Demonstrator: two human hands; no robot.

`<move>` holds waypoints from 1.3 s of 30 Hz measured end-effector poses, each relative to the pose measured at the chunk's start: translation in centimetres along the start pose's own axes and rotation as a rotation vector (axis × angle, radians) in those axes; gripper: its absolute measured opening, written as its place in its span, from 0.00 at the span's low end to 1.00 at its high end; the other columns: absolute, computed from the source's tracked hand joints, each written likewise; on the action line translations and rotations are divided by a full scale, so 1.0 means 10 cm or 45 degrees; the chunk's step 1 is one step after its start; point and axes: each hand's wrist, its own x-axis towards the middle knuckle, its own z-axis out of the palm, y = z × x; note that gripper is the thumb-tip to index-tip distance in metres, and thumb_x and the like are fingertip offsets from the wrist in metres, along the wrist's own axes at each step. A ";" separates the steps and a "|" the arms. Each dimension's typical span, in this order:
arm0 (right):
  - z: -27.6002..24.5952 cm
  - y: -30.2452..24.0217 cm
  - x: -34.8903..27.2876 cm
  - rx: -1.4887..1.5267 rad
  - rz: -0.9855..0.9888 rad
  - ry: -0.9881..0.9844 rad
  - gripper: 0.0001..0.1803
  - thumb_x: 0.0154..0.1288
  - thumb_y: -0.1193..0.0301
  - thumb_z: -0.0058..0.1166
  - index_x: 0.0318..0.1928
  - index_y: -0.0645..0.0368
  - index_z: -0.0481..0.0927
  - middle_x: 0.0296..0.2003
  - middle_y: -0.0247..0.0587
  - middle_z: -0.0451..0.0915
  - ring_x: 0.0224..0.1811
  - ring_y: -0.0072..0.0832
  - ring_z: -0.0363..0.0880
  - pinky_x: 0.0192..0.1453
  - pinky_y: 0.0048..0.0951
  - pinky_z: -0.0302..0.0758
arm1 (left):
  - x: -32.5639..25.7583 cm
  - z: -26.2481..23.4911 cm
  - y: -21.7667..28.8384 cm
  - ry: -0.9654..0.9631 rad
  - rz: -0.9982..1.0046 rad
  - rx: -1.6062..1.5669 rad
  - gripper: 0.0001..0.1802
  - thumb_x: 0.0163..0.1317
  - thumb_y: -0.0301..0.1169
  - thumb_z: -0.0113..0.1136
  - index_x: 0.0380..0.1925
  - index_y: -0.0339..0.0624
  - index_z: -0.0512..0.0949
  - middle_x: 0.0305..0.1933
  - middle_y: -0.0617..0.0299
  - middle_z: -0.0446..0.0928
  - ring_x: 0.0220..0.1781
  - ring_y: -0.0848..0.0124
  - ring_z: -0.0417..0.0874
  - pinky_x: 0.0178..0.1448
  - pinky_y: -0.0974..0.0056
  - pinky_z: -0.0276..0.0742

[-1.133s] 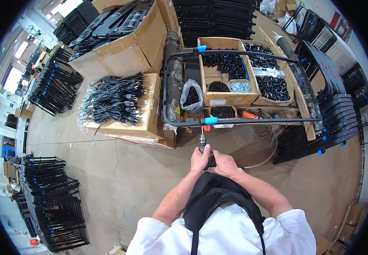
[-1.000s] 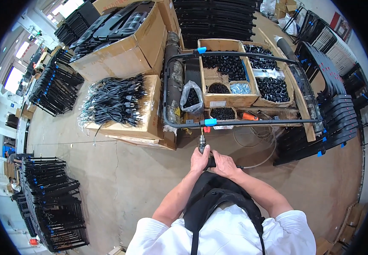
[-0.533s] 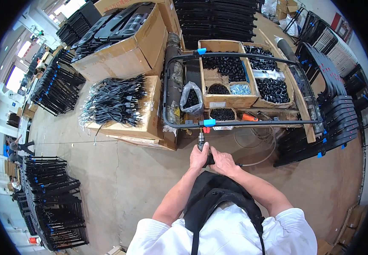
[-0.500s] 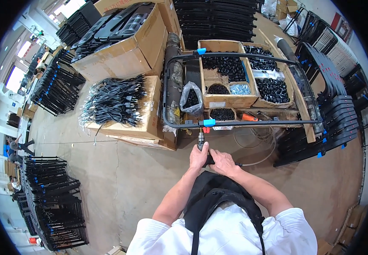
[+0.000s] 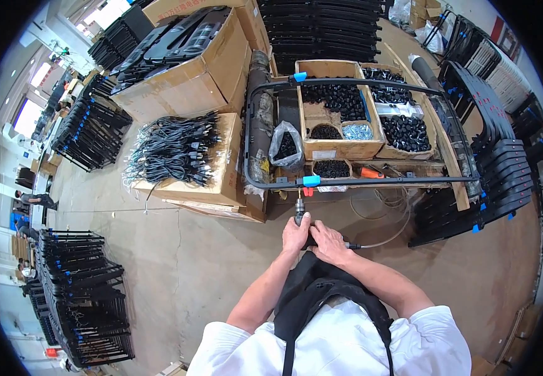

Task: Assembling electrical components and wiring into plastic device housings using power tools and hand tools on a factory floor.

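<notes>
A power drill points away from me, its chuck and bit at the near bar of a black tubular frame, just by a blue clip. Whether the bit is inside the bar cannot be made out. My left hand is wrapped round the drill's body, thumb on top. Pressed against its rear and grip is my right hand, beside the left. A thin hose runs off from the drill to the right. The frame lies flat across the bench, over boxes of small parts.
Under the frame are a wooden box of black caps, a plastic bag and an orange-handled tool. To the left, bundled black cables lie on a carton. Stacked black frames stand at the right.
The view has shifted slightly, so the scene sits a little further right. Both hands keep their hold on the drill at the same spot on the bar.
</notes>
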 end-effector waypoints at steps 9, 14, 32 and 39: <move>-0.02 -0.07 -0.10 -0.040 0.009 0.005 0.30 0.56 0.68 0.74 0.57 0.62 0.75 0.61 0.57 0.72 0.57 0.55 0.82 0.60 0.55 0.80 | -0.09 0.03 -0.12 -0.005 -0.006 -0.085 0.36 0.72 0.63 0.59 0.48 0.34 0.81 0.44 0.42 0.88 0.51 0.48 0.90 0.58 0.48 0.81; -0.10 0.04 -0.32 -0.074 0.028 0.057 0.31 0.55 0.68 0.74 0.57 0.63 0.74 0.55 0.58 0.75 0.54 0.55 0.83 0.59 0.55 0.80 | -0.31 0.20 -0.02 -0.078 -0.015 -0.190 0.32 0.74 0.59 0.62 0.42 0.34 0.80 0.38 0.55 0.83 0.41 0.66 0.83 0.49 0.56 0.80; -0.17 0.37 -0.25 0.058 0.191 -0.041 0.43 0.56 0.65 0.71 0.68 0.68 0.66 0.53 0.66 0.83 0.56 0.60 0.84 0.62 0.54 0.80 | -0.15 0.36 0.23 -0.061 0.033 0.021 0.35 0.71 0.62 0.60 0.46 0.33 0.80 0.46 0.36 0.86 0.54 0.41 0.88 0.59 0.45 0.80; -0.29 0.30 -0.15 -0.022 0.237 -0.096 0.45 0.59 0.62 0.72 0.69 0.71 0.63 0.50 0.65 0.85 0.52 0.60 0.86 0.58 0.54 0.82 | -0.04 0.39 0.17 -0.020 0.047 0.119 0.34 0.71 0.61 0.62 0.45 0.34 0.79 0.43 0.40 0.86 0.50 0.47 0.89 0.56 0.47 0.81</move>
